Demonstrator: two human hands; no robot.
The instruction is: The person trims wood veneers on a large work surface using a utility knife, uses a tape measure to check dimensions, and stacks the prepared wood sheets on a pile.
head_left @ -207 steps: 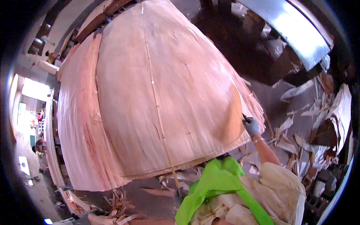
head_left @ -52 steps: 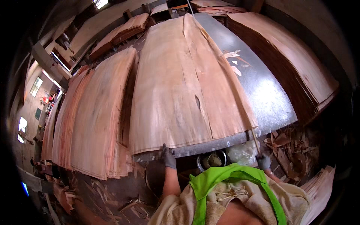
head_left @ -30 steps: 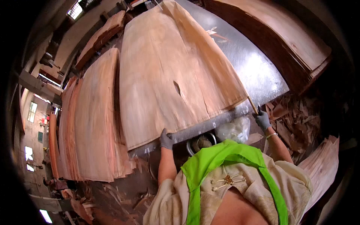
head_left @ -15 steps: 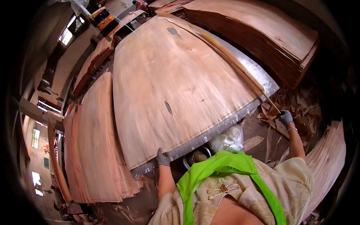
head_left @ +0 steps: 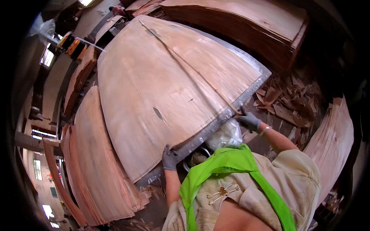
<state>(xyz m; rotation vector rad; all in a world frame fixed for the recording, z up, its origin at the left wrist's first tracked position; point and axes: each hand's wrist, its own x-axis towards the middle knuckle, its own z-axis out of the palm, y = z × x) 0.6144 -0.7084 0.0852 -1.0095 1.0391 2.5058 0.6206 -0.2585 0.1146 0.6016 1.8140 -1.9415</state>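
Note:
A wide, pale wood veneer sheet (head_left: 154,88) covers most of a metal-edged table (head_left: 200,138) before me. It has small dark holes, and its near edge lifts slightly beside my left hand. My left hand (head_left: 170,158), in a grey glove, is closed at that near edge with a finger up on the sheet; the other fingers are partly hidden. My right hand (head_left: 249,121), also gloved, grips the near end of a long thin stick (head_left: 221,101) at the table's front edge. The stick lies slantwise across the sheet toward its far end.
Veneer stacks stand at the left (head_left: 102,154), far right (head_left: 246,19) and near right (head_left: 335,138). Veneer scraps (head_left: 289,104) litter the floor at right. A clear plastic bag (head_left: 227,134) sits under the table's front edge. Beyond the far left is an orange-and-black device (head_left: 72,45).
My right hand has swept the stick leftward from the sheet's right side to across its middle. The raised strip along the right now lies flatter. My left hand stays at the near edge.

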